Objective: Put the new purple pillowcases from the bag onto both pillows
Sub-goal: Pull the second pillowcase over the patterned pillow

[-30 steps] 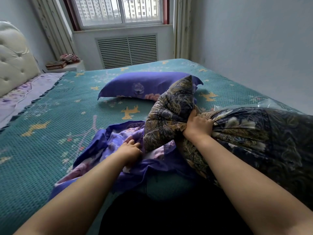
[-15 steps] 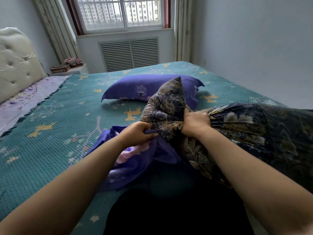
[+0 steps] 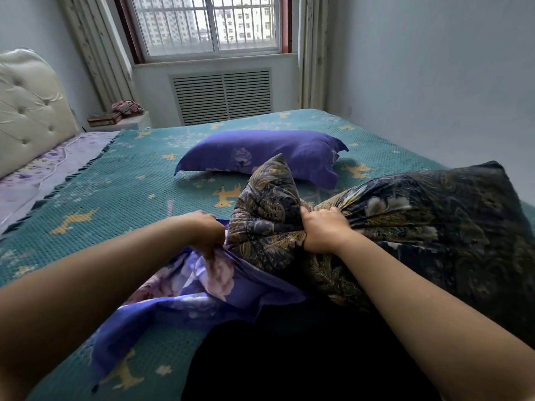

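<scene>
We saw the right hand [image 3: 324, 230] clenched tight around the gathered middle of the dark paisley pillow [image 3: 419, 227], pinching it so one corner stood up at about 12 o'clock of the fist while the bulk spread away toward 3 o'clock. The left hand [image 3: 207, 233] was at 9 o'clock of that fist, its fingers [image 3: 210, 251] curled closed on the edge of the loose purple pillowcase [image 3: 197, 287] — the cloth touched the pillow's near corner and trailed down toward 7 o'clock over the teal bedspread [image 3: 110, 192]. The finished purple pillow [image 3: 260, 153] lay flat farther up the bed, at 12 o'clock, apart from both hands — near the window [image 3: 208, 24] end
</scene>
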